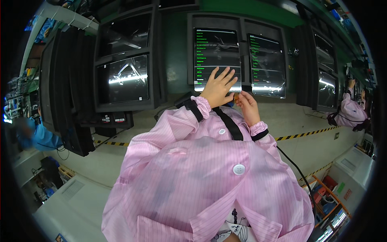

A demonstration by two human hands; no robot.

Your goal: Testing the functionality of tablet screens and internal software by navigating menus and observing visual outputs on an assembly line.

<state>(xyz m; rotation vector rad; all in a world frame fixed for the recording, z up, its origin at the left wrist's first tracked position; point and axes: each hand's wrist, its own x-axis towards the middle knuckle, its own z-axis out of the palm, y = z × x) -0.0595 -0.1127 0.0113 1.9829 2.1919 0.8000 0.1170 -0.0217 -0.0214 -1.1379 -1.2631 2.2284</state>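
Note:
A tablet (215, 50) with a lit dark screen and lines of green text lies in a black foam tray (215, 20). My left hand (219, 86) rests on the lower part of its screen, fingers spread. At the tablet's lower right corner, my right hand (249, 108) pinches a small amber-brown piece (236, 97); its exact kind is too small to make out. Beside this tablet, to the right, a second tablet (267, 64) also shows green text, with a little red.
To the left, another foam tray (155, 80) holds two dark film-covered screens (123, 78). More trays with screens (325, 86) stand on the right. A person in pink (352, 111) works at the far right, and a person in blue (44, 135) is at the far left.

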